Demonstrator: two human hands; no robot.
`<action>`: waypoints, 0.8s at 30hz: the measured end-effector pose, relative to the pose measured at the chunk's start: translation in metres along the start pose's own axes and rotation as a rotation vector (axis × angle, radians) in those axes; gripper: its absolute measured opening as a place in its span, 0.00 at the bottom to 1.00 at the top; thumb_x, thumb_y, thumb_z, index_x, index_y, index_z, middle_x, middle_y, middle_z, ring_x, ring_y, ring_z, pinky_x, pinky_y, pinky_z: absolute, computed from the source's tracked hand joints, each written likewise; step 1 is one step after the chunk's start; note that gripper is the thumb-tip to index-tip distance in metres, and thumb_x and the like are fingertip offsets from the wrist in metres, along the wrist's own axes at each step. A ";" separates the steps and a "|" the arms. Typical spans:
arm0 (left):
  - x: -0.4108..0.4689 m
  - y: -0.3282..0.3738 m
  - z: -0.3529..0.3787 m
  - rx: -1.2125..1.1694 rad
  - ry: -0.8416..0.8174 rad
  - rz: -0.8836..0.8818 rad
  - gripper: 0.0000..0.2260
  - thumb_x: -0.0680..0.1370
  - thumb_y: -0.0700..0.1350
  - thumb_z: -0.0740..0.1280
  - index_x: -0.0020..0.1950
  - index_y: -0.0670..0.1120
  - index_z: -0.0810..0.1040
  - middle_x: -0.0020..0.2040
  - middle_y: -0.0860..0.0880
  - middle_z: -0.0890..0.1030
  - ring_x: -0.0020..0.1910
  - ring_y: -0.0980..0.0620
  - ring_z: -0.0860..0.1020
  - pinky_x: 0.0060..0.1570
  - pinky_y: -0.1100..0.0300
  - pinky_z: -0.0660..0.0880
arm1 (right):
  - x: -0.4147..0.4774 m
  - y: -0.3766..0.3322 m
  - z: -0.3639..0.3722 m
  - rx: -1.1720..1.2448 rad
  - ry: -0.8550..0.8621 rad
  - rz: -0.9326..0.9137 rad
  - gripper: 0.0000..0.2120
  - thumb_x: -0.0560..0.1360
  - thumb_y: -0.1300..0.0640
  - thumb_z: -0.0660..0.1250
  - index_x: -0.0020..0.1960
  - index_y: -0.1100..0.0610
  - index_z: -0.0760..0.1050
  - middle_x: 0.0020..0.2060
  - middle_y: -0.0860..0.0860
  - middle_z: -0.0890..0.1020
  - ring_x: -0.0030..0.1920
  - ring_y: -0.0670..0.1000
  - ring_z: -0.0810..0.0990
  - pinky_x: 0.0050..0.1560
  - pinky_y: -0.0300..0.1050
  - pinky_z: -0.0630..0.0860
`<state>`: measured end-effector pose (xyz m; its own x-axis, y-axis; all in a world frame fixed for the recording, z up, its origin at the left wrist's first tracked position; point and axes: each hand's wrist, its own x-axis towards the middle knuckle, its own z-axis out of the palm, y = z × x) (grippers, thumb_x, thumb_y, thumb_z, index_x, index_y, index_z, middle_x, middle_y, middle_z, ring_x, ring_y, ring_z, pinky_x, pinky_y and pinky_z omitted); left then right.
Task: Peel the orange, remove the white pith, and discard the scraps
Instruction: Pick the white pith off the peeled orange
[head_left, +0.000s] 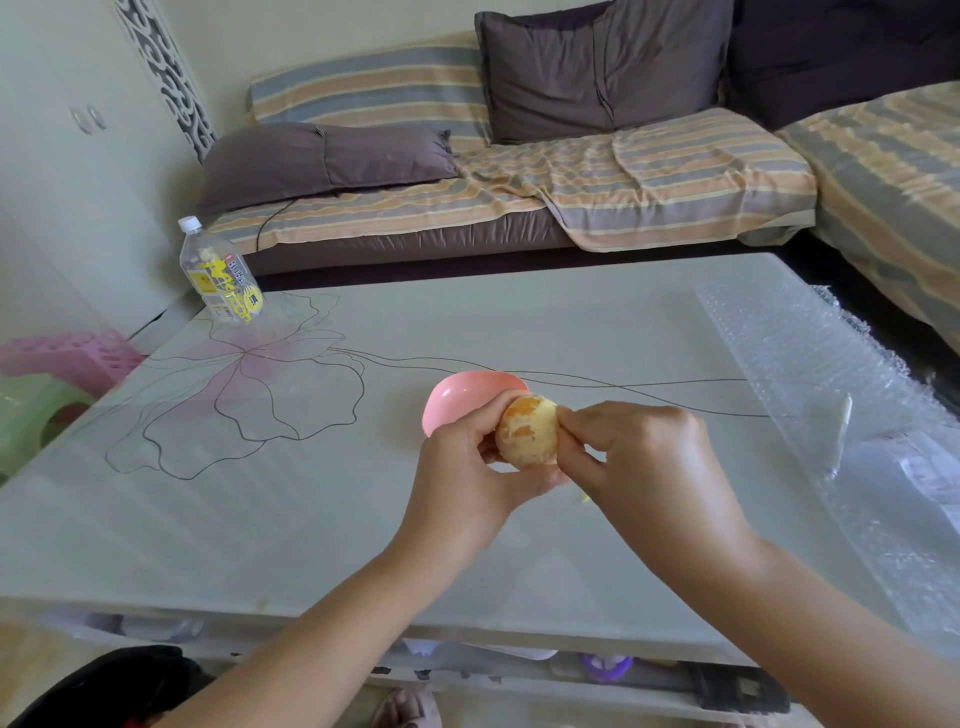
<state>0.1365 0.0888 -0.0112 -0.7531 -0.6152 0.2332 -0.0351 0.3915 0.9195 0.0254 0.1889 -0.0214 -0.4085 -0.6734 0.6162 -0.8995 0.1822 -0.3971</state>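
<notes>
Over the pale desk (363, 519) with its drawn flower, the left hand (467, 467) cups a mostly peeled orange (527, 431), fingers curled round it from below and behind. The right hand (639, 452) pinches at the fruit's upper right edge, where white pith clings. A pink bowl (457, 397) sits just behind them. A plastic bottle (218, 275) stands at the far left corner; bubble wrap (831, 389) covers the right side.
</notes>
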 end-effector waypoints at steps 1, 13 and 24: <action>0.000 0.001 0.000 -0.011 0.007 0.001 0.21 0.65 0.34 0.78 0.47 0.57 0.79 0.43 0.55 0.83 0.42 0.55 0.81 0.45 0.70 0.75 | 0.001 0.000 0.000 0.008 0.002 0.000 0.10 0.69 0.60 0.64 0.31 0.61 0.78 0.24 0.55 0.78 0.22 0.56 0.75 0.22 0.43 0.73; 0.002 0.004 0.002 -0.095 0.056 -0.014 0.20 0.64 0.32 0.78 0.50 0.51 0.80 0.38 0.57 0.82 0.37 0.61 0.79 0.41 0.71 0.73 | 0.009 -0.007 -0.006 -0.008 0.049 -0.023 0.11 0.68 0.61 0.66 0.28 0.60 0.76 0.21 0.53 0.72 0.23 0.57 0.69 0.20 0.41 0.69; 0.004 0.006 0.004 -0.150 0.054 -0.010 0.19 0.65 0.33 0.78 0.53 0.44 0.81 0.47 0.46 0.83 0.43 0.52 0.80 0.47 0.64 0.77 | 0.013 -0.004 -0.005 0.083 0.031 0.052 0.09 0.67 0.61 0.63 0.30 0.61 0.78 0.24 0.58 0.77 0.26 0.60 0.75 0.25 0.44 0.73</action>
<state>0.1307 0.0915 -0.0055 -0.7163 -0.6564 0.2367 0.0590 0.2811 0.9579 0.0228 0.1829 -0.0077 -0.4598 -0.6415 0.6140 -0.8618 0.1556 -0.4828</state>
